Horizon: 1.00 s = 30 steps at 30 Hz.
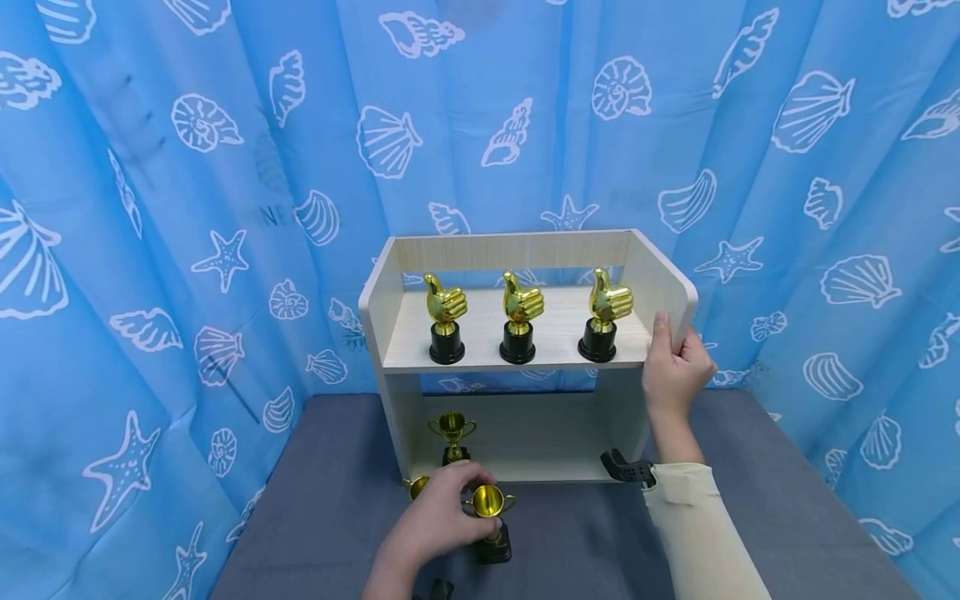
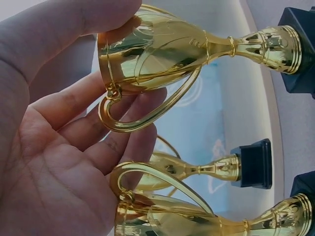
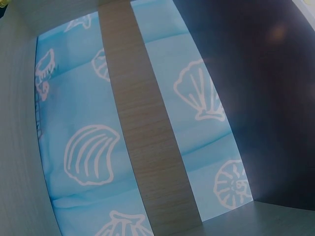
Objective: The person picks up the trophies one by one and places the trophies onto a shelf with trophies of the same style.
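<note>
Lower centre, the left hand [image 1: 444, 518] pinches 1 gold cup [image 1: 489, 502], which I'd keep upright; right of centre, the right hand [image 1: 675, 371] grips the shelf [image 1: 540, 435], best held firm.

Left hand [image 1: 442, 512] low, just left of center in head view, back of hand up, thumb and fingers pinching, digits pointing right. Left wrist [image 1: 397, 550] bare, coming in from bottom edge. Left-wrist cam: palm [image 2: 59, 182] faces lens, left thumb [image 2: 83, 22] across the top, other fingers [image 2: 106, 145] bent below it. Right arm [image 1: 697, 525] reaches farther forward, cream sleeve to just short of the wrist. Right hand [image 1: 678, 375] higher than left, gripping, right thumb [image 1: 661, 333] pointing up, fingers wrapped.
</note>
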Motion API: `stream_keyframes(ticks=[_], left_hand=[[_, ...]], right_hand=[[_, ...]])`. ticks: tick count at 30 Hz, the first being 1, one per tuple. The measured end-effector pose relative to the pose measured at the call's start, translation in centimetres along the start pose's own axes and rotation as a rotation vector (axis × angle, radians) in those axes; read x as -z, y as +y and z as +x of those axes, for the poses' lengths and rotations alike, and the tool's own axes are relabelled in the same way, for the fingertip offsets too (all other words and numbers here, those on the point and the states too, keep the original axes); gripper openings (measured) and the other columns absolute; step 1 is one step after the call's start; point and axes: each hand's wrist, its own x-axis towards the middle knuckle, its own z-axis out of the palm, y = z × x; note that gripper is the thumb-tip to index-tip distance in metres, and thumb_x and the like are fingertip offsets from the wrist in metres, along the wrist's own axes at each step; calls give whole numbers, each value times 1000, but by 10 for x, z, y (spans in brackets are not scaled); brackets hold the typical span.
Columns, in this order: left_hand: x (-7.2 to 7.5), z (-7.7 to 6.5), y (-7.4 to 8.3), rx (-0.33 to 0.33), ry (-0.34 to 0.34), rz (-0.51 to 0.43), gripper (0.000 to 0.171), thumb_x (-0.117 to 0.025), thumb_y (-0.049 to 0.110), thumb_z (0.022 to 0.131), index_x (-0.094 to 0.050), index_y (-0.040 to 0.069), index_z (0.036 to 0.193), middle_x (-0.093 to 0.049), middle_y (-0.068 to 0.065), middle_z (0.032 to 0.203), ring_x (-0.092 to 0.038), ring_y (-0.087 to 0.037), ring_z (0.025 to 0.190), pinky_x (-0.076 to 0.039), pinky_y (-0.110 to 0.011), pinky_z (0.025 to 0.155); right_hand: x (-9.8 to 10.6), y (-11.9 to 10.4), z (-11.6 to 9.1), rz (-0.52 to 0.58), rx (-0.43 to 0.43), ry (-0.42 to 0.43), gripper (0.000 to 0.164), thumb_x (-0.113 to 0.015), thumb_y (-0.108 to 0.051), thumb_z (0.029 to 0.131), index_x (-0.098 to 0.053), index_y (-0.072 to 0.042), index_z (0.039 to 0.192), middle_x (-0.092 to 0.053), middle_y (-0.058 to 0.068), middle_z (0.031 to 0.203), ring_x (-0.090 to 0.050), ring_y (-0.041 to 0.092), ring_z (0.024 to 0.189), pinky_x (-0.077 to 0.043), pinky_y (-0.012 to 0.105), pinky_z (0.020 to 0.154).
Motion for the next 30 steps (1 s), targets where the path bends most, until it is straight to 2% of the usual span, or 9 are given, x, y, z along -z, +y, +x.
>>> stream_keyframes(ticks=[7,17,30], left_hand=[[0,1,4,4,10,-7,34,-82,33,79,-66,32,109,-62,15,108,-60,-8,100,-53,-35,85],[0,1,7,-24,33,19,36,-80,37,80,-66,28,112,-62,12,108,-59,-9,99,-53,-36,85],[-3,2,10,-43,104,19,36,-80,41,80,-65,34,113,-63,16,108,-59,-6,98,-53,-34,85]], right_hand=[[0,0,0,0,-4,-4,42,-70,-41,89,-76,-1,97,-76,8,101,-68,-3,92,-49,9,74],[0,-1,0,6,7,0,42,-71,-41,89,-76,0,99,-76,11,102,-72,15,97,-51,11,77],[2,-1,0,-11,2,-13,43,-69,-42,90,-76,-1,101,-75,10,103,-72,20,98,-50,9,76]])
